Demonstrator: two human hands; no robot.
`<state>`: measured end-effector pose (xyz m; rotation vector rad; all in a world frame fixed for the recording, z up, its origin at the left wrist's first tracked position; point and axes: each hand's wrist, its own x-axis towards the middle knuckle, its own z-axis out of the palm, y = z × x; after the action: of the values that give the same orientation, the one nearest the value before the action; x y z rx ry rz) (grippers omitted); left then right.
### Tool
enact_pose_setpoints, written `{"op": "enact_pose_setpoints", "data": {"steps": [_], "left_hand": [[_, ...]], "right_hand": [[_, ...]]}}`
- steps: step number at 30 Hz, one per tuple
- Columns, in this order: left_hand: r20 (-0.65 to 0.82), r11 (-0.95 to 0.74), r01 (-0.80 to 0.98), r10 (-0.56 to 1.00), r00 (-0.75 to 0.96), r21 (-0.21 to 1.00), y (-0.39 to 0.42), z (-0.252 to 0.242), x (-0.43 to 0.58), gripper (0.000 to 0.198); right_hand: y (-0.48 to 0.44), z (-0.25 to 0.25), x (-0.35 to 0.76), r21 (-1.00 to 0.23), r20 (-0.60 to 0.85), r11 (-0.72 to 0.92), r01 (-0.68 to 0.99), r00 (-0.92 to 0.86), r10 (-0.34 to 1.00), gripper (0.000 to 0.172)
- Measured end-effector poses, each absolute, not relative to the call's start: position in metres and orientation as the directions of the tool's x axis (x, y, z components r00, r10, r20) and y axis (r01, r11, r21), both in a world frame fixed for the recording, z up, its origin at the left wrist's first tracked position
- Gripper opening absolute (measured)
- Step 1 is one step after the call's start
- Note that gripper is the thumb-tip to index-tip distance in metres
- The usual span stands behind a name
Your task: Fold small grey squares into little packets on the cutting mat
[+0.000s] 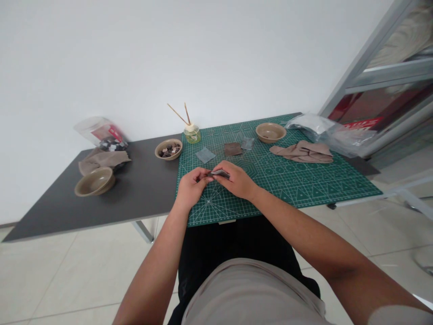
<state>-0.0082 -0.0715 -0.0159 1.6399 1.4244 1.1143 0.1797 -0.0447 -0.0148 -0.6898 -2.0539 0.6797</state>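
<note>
My left hand (191, 186) and my right hand (238, 180) meet over the near part of the green cutting mat (291, 180). Between their fingertips is a small dark grey fabric pouch (221, 173), pinched from both sides and partly hidden by the fingers. Just beyond the hands, flat on the mat, lie a light grey sheer pouch (205, 155), a brown sheer pouch (232, 149) and another grey sheer pouch (247, 144). To the left, a tan bowl (179, 155) holds several small dark and pinkish stones (169, 150).
A reed diffuser (192, 134) stands near the wall. Another bowl (271, 132), a crumpled brown cloth (304, 152) and clear plastic wrapping (324, 128) are at right. On the far left are a bowl (94, 181), a cloth (104, 159) and a plastic bag (98, 128).
</note>
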Motion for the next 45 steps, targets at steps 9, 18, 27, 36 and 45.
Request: {"op": "enact_pose_setpoints", "data": {"steps": [9,18,27,36,45], "left_hand": [[0.190,-0.184,0.403,0.981,0.026,0.896,-0.0712,-0.0163,-0.0065,0.017],[0.164,-0.162,0.255,0.986,0.013,0.953,-0.0716,-0.0124,-0.0043,0.025],[0.156,-0.157,0.223,0.987,0.023,0.962,-0.0709,-0.0146,-0.0062,0.018],[0.156,-0.155,0.191,0.988,0.010,0.969,-0.0701,-0.0146,-0.0062,0.015],[0.124,-0.125,0.127,0.992,0.012,0.984,-0.0682,-0.0146,-0.0049,0.018]], "right_hand": [[-0.0458,-0.0123,0.1800,-0.664,0.564,0.706,0.246,-0.456,0.689,0.002],[-0.0465,-0.0117,0.1795,-0.650,0.618,0.732,0.204,-0.419,0.665,0.007],[-0.0457,-0.0137,0.1793,-0.673,0.558,0.699,0.242,-0.456,0.694,0.005],[-0.0470,-0.0153,0.1782,-0.640,0.614,0.738,0.211,-0.436,0.658,0.005],[-0.0468,-0.0149,0.1780,-0.601,0.643,0.772,0.209,-0.447,0.622,0.006]]}}
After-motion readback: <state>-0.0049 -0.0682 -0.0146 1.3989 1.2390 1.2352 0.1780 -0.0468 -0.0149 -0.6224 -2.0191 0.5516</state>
